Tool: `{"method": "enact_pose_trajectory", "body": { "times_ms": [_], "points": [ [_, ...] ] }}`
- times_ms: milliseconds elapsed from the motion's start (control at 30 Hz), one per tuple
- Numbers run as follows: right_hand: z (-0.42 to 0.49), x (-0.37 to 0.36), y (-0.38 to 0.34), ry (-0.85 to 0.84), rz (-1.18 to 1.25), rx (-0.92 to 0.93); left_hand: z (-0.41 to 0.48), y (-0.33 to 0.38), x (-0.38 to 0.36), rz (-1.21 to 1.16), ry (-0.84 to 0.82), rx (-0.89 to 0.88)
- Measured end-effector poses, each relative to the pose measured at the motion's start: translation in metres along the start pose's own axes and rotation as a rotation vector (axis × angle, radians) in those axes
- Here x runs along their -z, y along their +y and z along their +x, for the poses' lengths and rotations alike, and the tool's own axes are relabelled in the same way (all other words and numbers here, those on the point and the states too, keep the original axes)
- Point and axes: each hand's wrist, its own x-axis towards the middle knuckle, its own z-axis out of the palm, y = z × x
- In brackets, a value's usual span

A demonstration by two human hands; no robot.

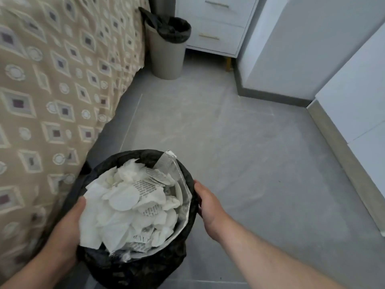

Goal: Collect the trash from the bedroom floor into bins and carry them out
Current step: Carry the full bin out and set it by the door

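Beside bed (52,90), left hand (64,232) and right hand (208,205) hold bin (135,268) (mouth upward).

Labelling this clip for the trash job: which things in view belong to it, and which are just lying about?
Part of the job: the full bin, gripped by the left hand and right hand; the paper trash in it; the second bin, further off.
Just there: the bed cover; the white drawers.
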Motion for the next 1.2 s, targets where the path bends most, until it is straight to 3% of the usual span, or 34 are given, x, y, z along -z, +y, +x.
{"method": "enact_pose_trajectory", "body": {
  "times_ms": [167, 433, 700, 967, 1200],
  "points": [
    [0.015, -0.003, 0.015, -0.066, 0.369, -0.091, 0.017, -0.001, -0.016, -0.077, -0.045, 0.062],
    [0.024, 0.019, -0.042, -0.072, 0.575, -0.043, 0.021, 0.043, -0.076, -0.005, -0.035, 0.062],
    [-0.079, 0.063, -0.175, -0.025, 0.597, -0.042, -0.072, 0.167, -0.159, 0.124, -0.065, 0.148],
    [-0.254, 0.099, -0.367, 0.043, 0.546, -0.087, -0.232, 0.343, -0.248, 0.061, -0.066, 0.274],
    [-0.417, 0.129, -0.521, 0.115, 0.532, -0.029, -0.370, 0.475, -0.309, 0.078, -0.181, 0.262]
  ]
}}
